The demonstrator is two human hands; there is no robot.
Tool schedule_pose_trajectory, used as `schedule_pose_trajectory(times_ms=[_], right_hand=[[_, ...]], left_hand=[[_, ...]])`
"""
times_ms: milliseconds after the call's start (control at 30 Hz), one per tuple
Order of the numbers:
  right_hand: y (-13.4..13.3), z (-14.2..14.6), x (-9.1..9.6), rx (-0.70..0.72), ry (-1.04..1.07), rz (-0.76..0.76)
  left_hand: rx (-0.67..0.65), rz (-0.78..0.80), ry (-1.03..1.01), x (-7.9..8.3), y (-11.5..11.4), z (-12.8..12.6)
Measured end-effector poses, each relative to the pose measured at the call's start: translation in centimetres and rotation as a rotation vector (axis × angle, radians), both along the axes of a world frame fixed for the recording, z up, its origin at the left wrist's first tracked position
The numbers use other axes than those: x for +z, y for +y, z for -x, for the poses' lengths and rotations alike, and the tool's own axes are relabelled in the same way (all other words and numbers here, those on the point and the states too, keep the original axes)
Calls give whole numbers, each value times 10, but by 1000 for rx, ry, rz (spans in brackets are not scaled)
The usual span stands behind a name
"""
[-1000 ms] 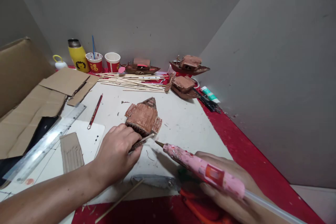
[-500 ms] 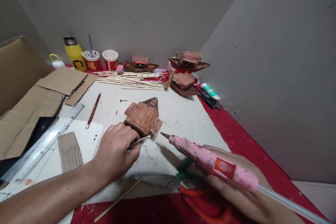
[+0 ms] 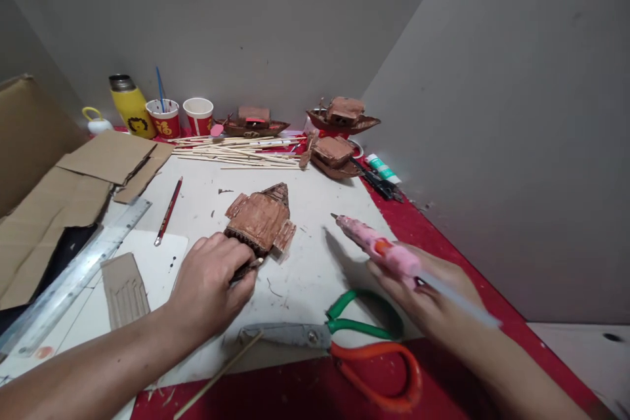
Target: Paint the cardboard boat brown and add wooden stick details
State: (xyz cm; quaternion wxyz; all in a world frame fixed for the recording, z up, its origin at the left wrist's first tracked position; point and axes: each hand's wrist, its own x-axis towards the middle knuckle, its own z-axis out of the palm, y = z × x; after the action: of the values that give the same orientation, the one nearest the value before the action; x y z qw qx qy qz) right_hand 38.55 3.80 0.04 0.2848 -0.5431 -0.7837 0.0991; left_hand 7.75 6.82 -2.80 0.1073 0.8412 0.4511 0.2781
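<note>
Brown, apparently painted corrugated card: the model boat (image 3: 258,220) sits on the white work surface (image 3: 315,269), left of the glue gun (image 3: 367,236). Long axis runs obliquely, pointed end (image 3: 279,193) away and slightly right, near end at the left hand (image 3: 209,279).

Left hand: thumb and fingers pinch the near end; the exact contact is hidden beneath the knuckles. A short pale stick tip (image 3: 256,262) shows beside the thumb and index finger.

Right hand (image 3: 426,282): fingers wrapped round the pink glue gun, translucent glue stick (image 3: 457,298) trailing from its rear. Nozzle points away and to the left, clear of the work surface.

Key relation: boat lies directly beyond the left fingers and to the left of the nozzle, with a bare gap between nozzle and side panel (image 3: 284,237). Left hand is nearer, in contact; right is well apart.

Scissors (image 3: 313,337) lie open-handled between the forearms; a loose stick (image 3: 219,374) crosses near their tip.
</note>
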Motion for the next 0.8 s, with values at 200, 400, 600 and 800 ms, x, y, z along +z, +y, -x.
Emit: schedule_pose_trajectory(times_ms=[200,400,600,800], right_hand=[[12,-19,-18,-276,-524,30],[13,-30,-22,-329,-624,102],[12,-34,-23,-342,-613,132],[10,-40,-25,-342,-574,166]], left_hand=[[-31,-20,-41,-2,2,3],[-70,-72,-73,-4,4,4],[-82,-44,-118,-2,4,5],[-86,-3,-122,-2,5,7]])
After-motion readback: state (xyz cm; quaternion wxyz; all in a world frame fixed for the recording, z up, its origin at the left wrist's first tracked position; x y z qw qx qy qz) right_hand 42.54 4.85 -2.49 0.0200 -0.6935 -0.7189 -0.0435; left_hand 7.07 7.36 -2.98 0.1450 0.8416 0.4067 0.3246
